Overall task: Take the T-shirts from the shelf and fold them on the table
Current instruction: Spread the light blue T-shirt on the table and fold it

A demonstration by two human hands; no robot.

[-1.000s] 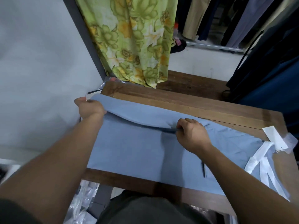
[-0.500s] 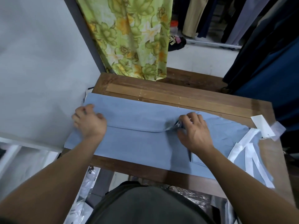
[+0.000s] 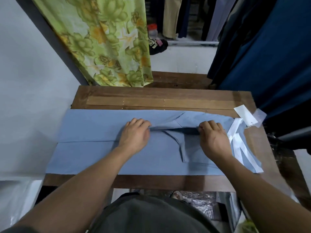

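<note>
A light blue T-shirt (image 3: 94,153) lies flat across the wooden table (image 3: 159,100), its far long side folded toward me. White trim (image 3: 235,140) and a paper tag (image 3: 246,116) sit at its right end. My left hand (image 3: 134,137) pinches the folded edge near the shirt's middle. My right hand (image 3: 213,138) grips the same edge farther right, by the sleeve, and lifts it slightly off the layer beneath.
A green floral cloth (image 3: 104,42) hangs beyond the table's far left corner. Dark blue garments (image 3: 269,56) hang along the right side. A grey wall (image 3: 30,81) borders the left. Clear plastic bags (image 3: 198,200) lie under the table's near edge.
Both hands slid right along the folded edge: the left from the shirt's left end to its middle, the right toward the sleeve. The left part of the fold now lies flat.
</note>
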